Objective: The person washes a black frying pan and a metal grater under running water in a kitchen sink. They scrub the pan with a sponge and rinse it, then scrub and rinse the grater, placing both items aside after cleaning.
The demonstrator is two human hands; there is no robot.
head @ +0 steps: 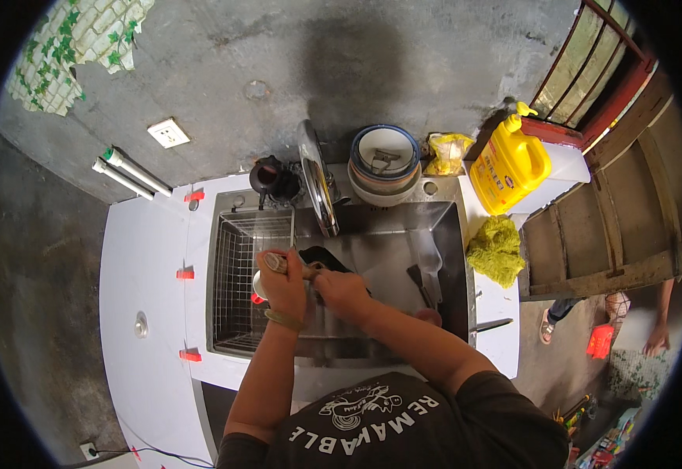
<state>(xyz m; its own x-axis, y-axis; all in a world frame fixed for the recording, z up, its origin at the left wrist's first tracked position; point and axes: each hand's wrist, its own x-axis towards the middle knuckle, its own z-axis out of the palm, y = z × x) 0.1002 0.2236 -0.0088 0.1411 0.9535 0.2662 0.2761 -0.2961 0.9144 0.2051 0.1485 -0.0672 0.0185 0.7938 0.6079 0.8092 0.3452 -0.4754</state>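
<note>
My left hand [283, 284] is closed around a wooden handle [275, 262], whose round end pokes out at the top of the fist. A dark object [321, 258] lies beyond the handle, partly behind my hands; its exact kind cannot be made out. My right hand [344, 295] grips the same piece just to the right, its fingertips partly hidden. Both hands are over the stainless steel sink [376, 349]. Beside my left hand, a white and red item [258, 287] shows in the wire basket [232, 293]. The chrome faucet [316, 182] reaches over the sink above my hands.
Inside the sink's right side lie a clear plastic utensil [429, 258] and a dark-bladed tool [418, 284]. Stacked bowls [383, 167], a dark pot [273, 179] and a yellow detergent jug [508, 167] line the back. A green cloth [496, 252] and a knife [493, 325] lie right.
</note>
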